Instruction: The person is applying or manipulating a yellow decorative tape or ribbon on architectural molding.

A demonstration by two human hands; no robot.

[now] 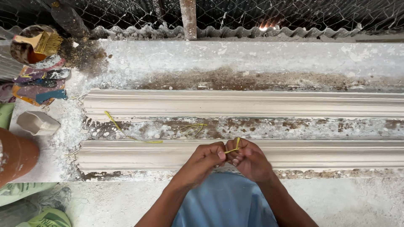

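Head camera view, looking straight down at a dusty, plaster-spattered work slab [261,54] where two long pale moulded strips lie side by side, the far moulding [252,104] and the near moulding [134,154], running left to right. Both hands meet just above the near strip: the left hand [205,158] and the right hand [249,159] are pressed together, fingertips pinched on a short piece of yellow fibre [232,147] that sticks up between them. Judging from this grip, working the fibre well seems to call for keeping it taut between the pinching fingers, close above the strip. More loose yellow strands [126,132] lie in the stained gap between the two mouldings. At the upper left stands a paint-smeared tin [29,52] with a wide brush [40,42] resting across it, and below it a crumpled multicoloured wrapper [40,86] in purple, orange and blue. A pale folded scoop [37,122] and a terracotta-coloured pot [14,155] sit at the left edge. Wire mesh [294,14] runs along the top.
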